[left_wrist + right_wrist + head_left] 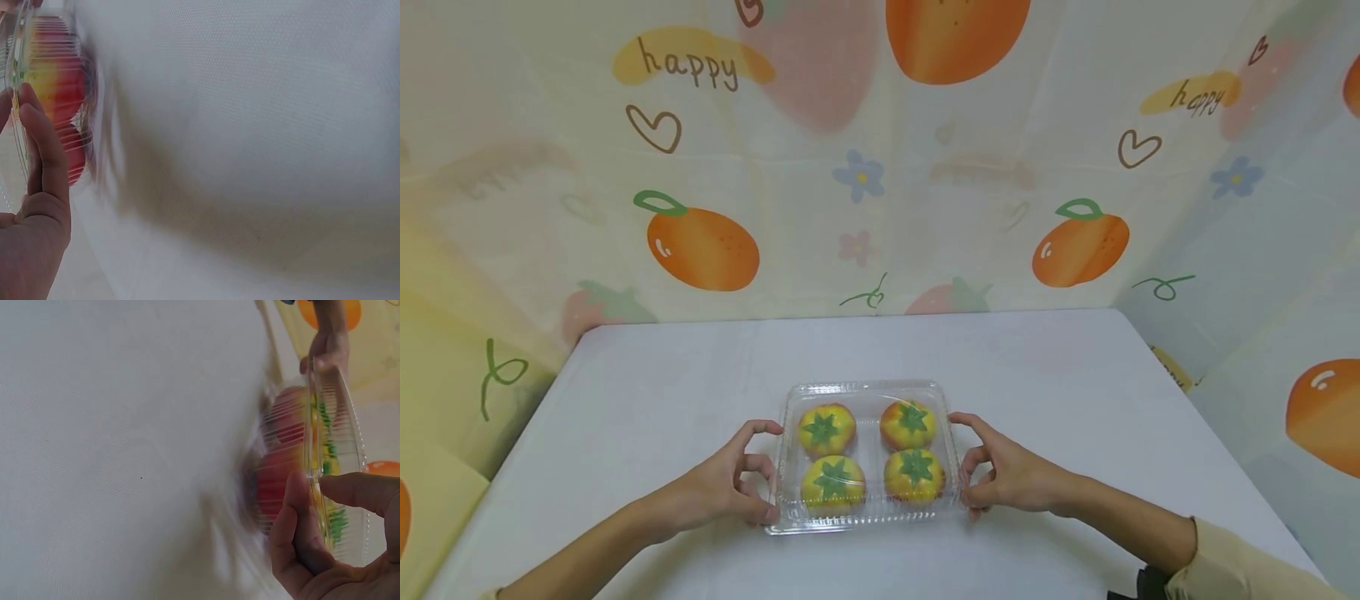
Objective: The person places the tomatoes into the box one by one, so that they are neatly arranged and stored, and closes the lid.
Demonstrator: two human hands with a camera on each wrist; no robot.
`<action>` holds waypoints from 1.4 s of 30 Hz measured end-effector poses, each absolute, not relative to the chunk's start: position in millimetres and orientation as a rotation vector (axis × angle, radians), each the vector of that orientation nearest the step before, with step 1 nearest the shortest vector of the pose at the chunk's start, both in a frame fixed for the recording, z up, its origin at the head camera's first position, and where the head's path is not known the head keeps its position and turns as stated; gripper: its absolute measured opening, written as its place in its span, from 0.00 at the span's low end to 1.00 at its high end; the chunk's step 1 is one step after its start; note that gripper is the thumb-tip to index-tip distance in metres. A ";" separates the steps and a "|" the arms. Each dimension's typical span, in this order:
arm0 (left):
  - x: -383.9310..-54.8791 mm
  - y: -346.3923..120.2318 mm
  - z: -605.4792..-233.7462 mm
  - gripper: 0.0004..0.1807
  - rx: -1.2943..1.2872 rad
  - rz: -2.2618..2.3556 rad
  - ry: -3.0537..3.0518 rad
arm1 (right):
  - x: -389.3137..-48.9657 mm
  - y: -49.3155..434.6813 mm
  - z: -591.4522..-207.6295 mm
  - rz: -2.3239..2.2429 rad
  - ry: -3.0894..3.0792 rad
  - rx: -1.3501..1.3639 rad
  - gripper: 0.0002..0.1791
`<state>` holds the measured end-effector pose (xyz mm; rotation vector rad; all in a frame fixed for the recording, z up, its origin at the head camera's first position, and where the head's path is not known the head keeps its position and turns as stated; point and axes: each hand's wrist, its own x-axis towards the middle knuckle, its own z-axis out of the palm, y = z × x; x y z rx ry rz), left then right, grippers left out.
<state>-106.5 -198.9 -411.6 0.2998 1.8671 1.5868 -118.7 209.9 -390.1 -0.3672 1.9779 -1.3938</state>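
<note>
A clear plastic clamshell box [850, 523], its lid down, is in the middle of the head view. Inside sit several round yellow-and-red fruits [833, 481] with green star-shaped tops, arranged in two rows. My left hand [718, 492] pinches the box's left rim between thumb and curled fingers. At the opposite side, my right hand [1018, 473] grips the right rim the same way. In the right wrist view, thumb and fingers of the right hand [337, 562] press the rim from both faces. Whether the box's base touches the table cannot be told.
A white-covered table [685, 367] lies under the box. Behind it and at both sides hangs a cloth [805, 217] printed with oranges, hearts and flowers. A small dark object [1150, 582] shows by the right sleeve at the bottom edge.
</note>
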 end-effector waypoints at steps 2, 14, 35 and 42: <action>-105.9 -198.5 -412.3 0.51 0.305 1.601 1.854 | -119.1 210.1 -391.3 -1.407 1.952 -0.362 0.54; -104.2 -199.0 -415.2 0.51 0.385 1.642 1.793 | -117.7 208.3 -396.4 -1.450 1.874 -0.407 0.54; -105.1 -198.0 -416.9 0.52 0.328 1.648 1.805 | -122.8 208.0 -398.0 -1.437 1.890 -0.412 0.55; -106.4 -201.0 -414.3 0.51 0.298 1.597 1.882 | -126.7 211.6 -398.5 -1.420 1.897 -0.419 0.54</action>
